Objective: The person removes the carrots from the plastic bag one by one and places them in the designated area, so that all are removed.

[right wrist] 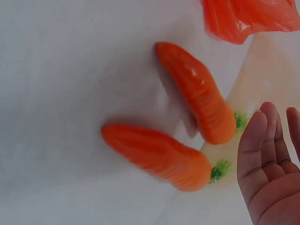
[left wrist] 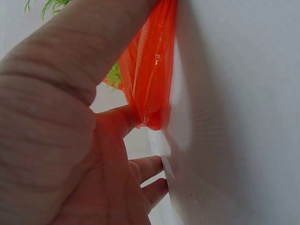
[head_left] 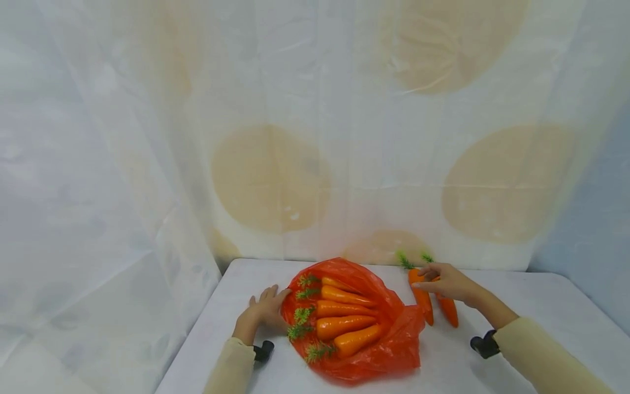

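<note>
ok so the red plastic bag point(head_left: 394, 357) is lying on the white table point(head_left: 536, 309), w/ five orange carrots point(head_left: 344, 326) sitting side by side in it, leafy tops pointing at the person's left. L hand point(head_left: 266, 307) is resting at the bag's left edge, thumb & index touching the plastic; grip's looking loose, fingers spreading out rather than clenching. R hand point(head_left: 450, 282) is hovering over two more carrots point(head_left: 421, 298) lying just right of the bag, green tops pointing toward the patterned cloth point(head_left: 354, 137) hanging behind. R wrist cam's showing a gap btwn fingers & those two, so that grip is holding nothing, fingers relaxing apart. Both forearms are wearing cream sleeves point(head_left: 546, 350), w/ a black gadget point(head_left: 484, 345) sticking out by each wrist. Cloth's showing big tan circles, fwiw.
</note>
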